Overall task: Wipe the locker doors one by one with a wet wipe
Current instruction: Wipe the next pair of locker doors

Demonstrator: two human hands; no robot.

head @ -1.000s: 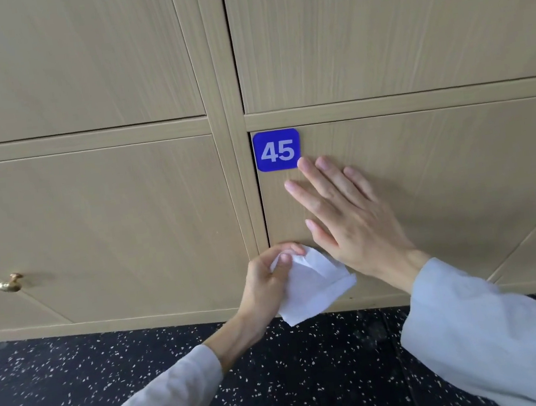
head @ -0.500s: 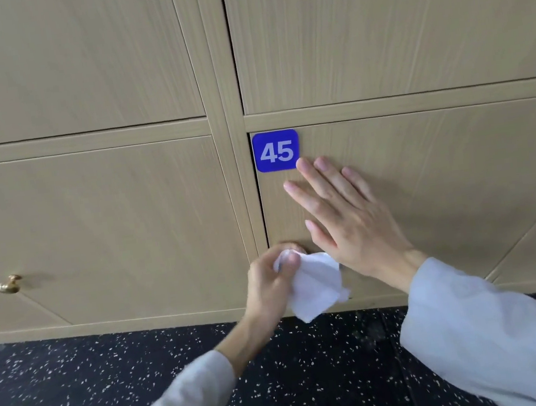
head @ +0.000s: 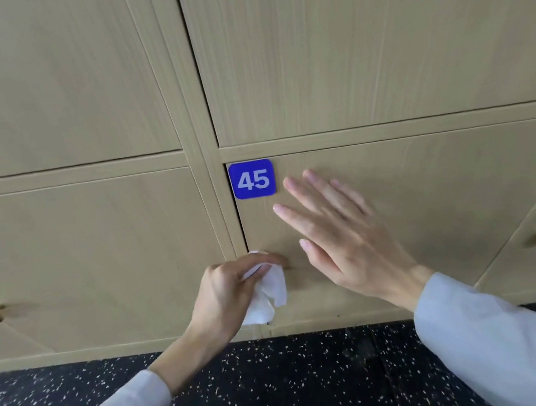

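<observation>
Head view: left hand (head: 228, 296) grips a crumpled wet wipe (head: 268, 293) at the lower left edge of locker door (head: 430, 202) 45. Right hand (head: 343, 240), fingers straight and spread, lies at frame centre against the door

white wipe (head: 266, 293), blue number plate (head: 252, 179), speckled black floor (head: 301, 386).

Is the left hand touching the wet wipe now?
Touching. The head view shows the left hand with its fingers curled round the wet wipe, bunched against the lower left part of locker door 45.
</observation>
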